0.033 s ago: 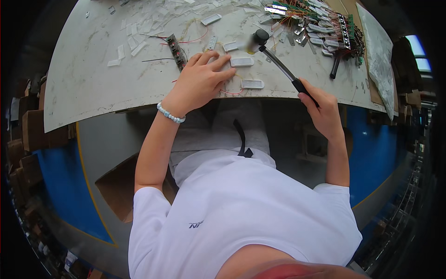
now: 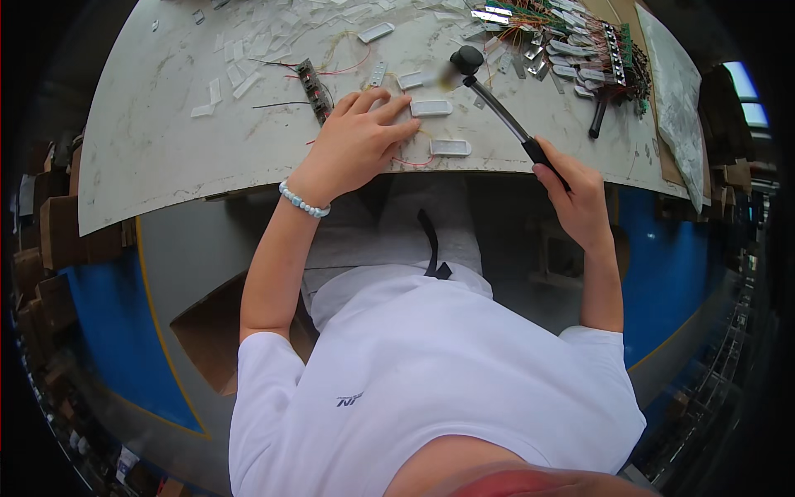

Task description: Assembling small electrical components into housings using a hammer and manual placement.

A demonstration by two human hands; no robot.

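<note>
My left hand lies flat on the pale worktable, its fingertips on a small white rectangular casing. A bead bracelet circles that wrist. My right hand is shut on the black grip of a hammer. The hammer's dark head hangs just above the table, up and right of the casing. A second white casing lies near the table's front edge, and a third sits just beyond my fingers. Thin red wire runs between them.
A narrow dark circuit strip with red wires lies left of my left hand. A heap of small boards with coloured wires fills the far right, with a black tool beside it. Several white scraps litter the far left. Cardboard boxes line the floor.
</note>
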